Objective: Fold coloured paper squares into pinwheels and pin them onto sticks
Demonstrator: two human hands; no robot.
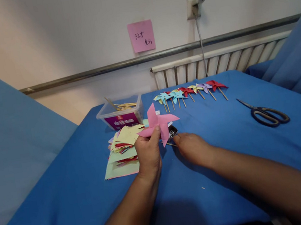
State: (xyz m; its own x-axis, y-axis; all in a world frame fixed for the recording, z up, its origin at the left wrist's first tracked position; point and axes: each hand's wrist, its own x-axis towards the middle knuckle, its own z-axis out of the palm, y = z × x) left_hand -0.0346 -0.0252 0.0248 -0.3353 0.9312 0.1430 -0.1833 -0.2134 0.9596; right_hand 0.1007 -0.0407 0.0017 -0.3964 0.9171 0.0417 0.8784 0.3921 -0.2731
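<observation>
Because the pink pinwheel (158,123) is pinched only at its lower edge by our left hand (148,154), thumb on the front, we judge the folded blades could spring open or crease if that pinch slips or tightens. It is held up over the middle of the blue table (216,147). Our right hand (192,147) lies palm down just at 3 o'clock of it, fingers curled at a thin stick (170,144) and a small dark thing we cannot make out; whether it grips anything we cannot tell. The paper stack (122,149) touches the left hand at 9 o'clock and could be fanned off by a sweep. At 12 o'clock sit the tub (120,114) and the pinwheel row (190,91), near. Scissors (267,113) lie well apart at 3 o'clock. Open cloth lies toward 6 o'clock, up to the near edge.
</observation>
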